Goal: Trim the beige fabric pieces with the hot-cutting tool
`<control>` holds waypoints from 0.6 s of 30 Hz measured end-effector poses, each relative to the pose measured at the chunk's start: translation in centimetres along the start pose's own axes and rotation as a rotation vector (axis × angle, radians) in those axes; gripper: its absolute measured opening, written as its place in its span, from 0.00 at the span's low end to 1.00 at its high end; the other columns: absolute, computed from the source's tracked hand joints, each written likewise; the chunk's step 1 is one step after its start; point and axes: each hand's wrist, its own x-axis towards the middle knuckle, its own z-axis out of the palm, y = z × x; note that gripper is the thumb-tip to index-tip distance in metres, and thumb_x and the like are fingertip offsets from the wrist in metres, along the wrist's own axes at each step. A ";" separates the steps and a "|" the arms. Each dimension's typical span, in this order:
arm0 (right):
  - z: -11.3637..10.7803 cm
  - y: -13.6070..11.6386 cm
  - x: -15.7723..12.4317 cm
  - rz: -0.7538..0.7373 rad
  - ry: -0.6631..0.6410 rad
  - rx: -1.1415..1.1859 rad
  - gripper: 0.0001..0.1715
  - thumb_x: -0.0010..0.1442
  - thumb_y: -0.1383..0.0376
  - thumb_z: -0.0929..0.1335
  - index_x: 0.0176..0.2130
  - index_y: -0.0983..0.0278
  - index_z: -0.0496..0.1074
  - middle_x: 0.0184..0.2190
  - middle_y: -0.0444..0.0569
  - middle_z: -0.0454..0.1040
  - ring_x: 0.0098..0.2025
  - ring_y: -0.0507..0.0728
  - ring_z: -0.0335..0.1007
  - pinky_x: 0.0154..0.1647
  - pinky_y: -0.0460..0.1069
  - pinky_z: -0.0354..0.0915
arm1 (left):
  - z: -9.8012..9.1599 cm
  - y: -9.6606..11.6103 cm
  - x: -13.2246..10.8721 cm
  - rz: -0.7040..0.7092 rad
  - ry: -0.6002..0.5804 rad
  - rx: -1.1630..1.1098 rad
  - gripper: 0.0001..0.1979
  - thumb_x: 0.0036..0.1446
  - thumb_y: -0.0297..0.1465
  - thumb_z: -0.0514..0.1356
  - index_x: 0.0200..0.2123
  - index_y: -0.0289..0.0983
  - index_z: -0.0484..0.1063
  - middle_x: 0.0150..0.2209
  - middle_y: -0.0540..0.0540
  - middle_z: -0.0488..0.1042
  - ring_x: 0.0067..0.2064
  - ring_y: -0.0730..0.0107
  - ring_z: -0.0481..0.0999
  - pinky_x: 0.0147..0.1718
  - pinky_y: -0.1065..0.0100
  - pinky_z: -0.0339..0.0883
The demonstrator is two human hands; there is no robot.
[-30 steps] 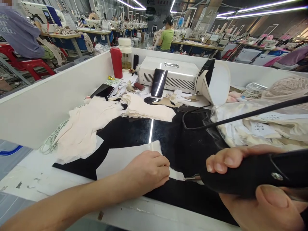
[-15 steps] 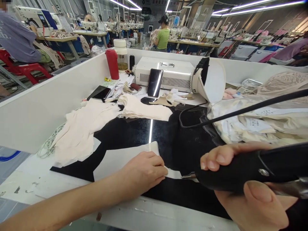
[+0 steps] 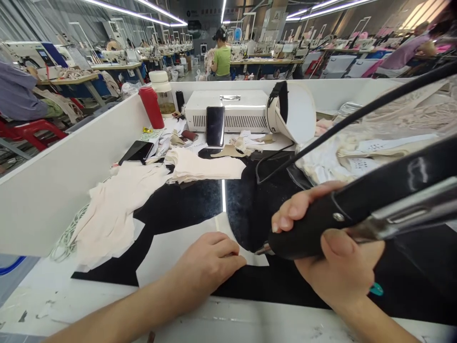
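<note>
Black hand tool [image 3: 357, 214], gripped tight in the right hand [image 3: 335, 271], with fingers over the top and the thumb along the near side. Long and thin, lying on a slant: back end up high at the right, small metal tip [image 3: 262, 248] down low at the left. Pointing left and a little down, right at the corner of the white cloth piece [image 3: 167, 247]. Tip touching the cloth or just above it; too small to tell which. Black cord [image 3: 357, 114] stretched from the top right down toward the middle of the table.

Left hand [image 3: 210, 264] resting on the white cloth piece, fingers softly bent, gripping nothing, only pressing down. Fingertips just beside the metal tip.

White cloth piece lying flat on the black mat [image 3: 243, 205], close to the front edge of the table.

Further back, a loose heap of cream cloth [image 3: 114, 214] at the left and a neat cream stack [image 3: 203, 166] behind it. Beyond those, a white metal box [image 3: 235, 112] with a dark phone [image 3: 215, 125] leaning upright on its front, and a red bottle [image 3: 151, 107] standing at its left. Clear bag of pale cloth pieces [image 3: 342, 162] at the right.
</note>
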 end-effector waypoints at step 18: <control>0.3 0.7 -0.4 -0.001 -0.038 -0.064 0.19 0.64 0.53 0.85 0.48 0.55 0.81 0.31 0.43 0.81 0.27 0.57 0.77 0.26 0.53 0.77 | 0.2 0.4 0.1 0.005 0.037 -0.012 0.08 0.82 0.22 0.61 0.51 0.36 0.80 0.44 0.46 0.83 0.46 0.65 0.83 0.53 0.64 0.79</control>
